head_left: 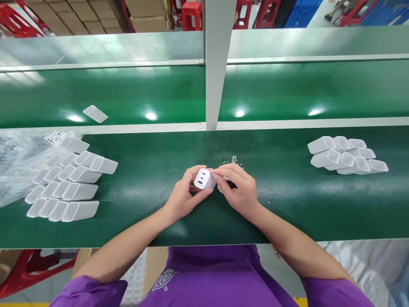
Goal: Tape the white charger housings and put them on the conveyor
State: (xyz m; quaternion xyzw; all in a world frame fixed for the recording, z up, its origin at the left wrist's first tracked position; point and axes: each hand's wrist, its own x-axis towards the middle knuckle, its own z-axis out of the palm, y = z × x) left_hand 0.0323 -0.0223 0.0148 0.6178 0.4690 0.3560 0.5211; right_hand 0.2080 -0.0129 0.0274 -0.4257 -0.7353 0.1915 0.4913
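Grip: left hand (185,194) closed around a small white charger block (204,179), thumb under it and fingers curled over its top; right hand (239,192) pinches the block's right end with thumb and forefinger, remaining fingers folded over something white beneath that is mostly hidden. Block sits at centre of the green surface (153,221), just above it, port face turned toward the camera, two dark slots visible. A scatter of tiny pale granules (234,160) lies just beyond the hands. Containers: the only open-ended items are hollow white shells. Left stack of shells (68,187) lies in several tilted rows, mouths facing right and toward the camera, interiors appear hollow; it rests partly on clear plastic bags (15,166) with a handwritten paper label (59,137) at its far edge. Right stack of shells (348,155) is smaller, two rows, well apart from the hands. One single shell (95,114) lies alone on the conveyor belt (287,89) beyond the pale rail (319,123). Edges and room: a white upright post (215,64) rises directly beyond the hands. Bare green lies between the hands and each stack. Near edge of the surface runs just above the purple shirt (207,277).
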